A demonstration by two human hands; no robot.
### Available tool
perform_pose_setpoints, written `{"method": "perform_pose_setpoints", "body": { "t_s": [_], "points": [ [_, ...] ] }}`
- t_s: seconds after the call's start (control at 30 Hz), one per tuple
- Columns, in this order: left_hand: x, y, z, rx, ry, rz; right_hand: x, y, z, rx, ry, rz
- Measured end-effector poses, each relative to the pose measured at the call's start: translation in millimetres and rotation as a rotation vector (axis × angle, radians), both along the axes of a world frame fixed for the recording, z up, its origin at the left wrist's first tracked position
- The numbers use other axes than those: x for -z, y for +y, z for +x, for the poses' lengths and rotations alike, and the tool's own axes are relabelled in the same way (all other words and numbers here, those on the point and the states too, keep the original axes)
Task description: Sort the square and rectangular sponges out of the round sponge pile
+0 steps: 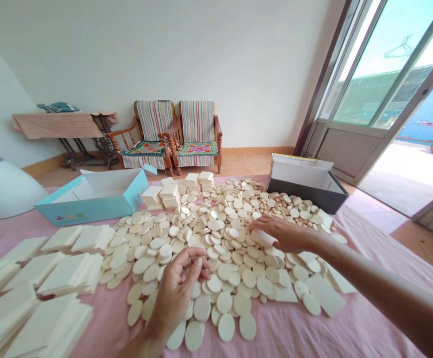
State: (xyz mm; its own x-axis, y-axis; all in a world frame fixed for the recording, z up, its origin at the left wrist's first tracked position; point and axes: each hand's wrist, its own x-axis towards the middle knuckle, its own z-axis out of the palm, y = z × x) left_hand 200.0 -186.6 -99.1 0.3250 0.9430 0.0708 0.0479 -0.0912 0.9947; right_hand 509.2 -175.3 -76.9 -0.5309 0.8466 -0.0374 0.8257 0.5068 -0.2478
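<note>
A wide heap of cream round and oval pads (pixel 216 233) covers the pink cloth (pixel 287 333) in front of me. My left hand (pixel 179 286) hovers over the near part of the heap, fingers curled with the tips pinched together; what they pinch is too small to make out. My right hand (pixel 281 233) rests on the heap further right, closed around a stack of round pads (pixel 263 238) held sideways. Square cream pads (pixel 52 278) lie in fanned stacks to my left.
A light blue open box (pixel 93 199) stands at the back left, a dark box with a white lining (pixel 306 184) at the back right. Short stacks of square pads (pixel 171 194) sit between them. Two wooden armchairs (pixel 175 134), a sewing table (pixel 67 129) and a glass door (pixel 388 74) lie beyond.
</note>
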Motion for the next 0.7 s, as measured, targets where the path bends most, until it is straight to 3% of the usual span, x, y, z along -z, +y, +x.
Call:
{"method": "perform_pose_setpoints", "body": {
  "t_s": [0.1,0.2,0.27,0.37,0.5,0.6,0.7],
  "points": [
    [-4.0,-2.5,1.4,0.025,-0.011,-0.019,-2.5,0.6,-0.1,0.029,-0.042,0.033],
    [-7.2,-5.2,8.0,0.132,-0.031,-0.066,-17.0,-6.3,-13.1,0.091,-0.028,0.125],
    [-8.0,-6.5,16.6,0.211,-0.057,-0.131,-30.1,-14.7,-32.7,0.136,0.018,0.199],
    [-8.4,-7.6,32.9,0.215,-0.11,-0.214,-42.7,-29.1,-73.3,0.152,0.05,0.277],
    [-8.3,-8.8,46.7,0.161,-0.148,-0.212,-35.8,-43.9,-116.8,0.199,0.002,0.324],
    [-6.5,-7.9,44.6,0.15,-0.154,-0.202,-27.7,-53.5,-115.3,0.192,0.048,0.317],
    [-6.2,-3.9,34.4,0.138,-0.165,-0.224,-30.7,-65.2,-77.5,0.145,0.123,0.242]
  ]
}}
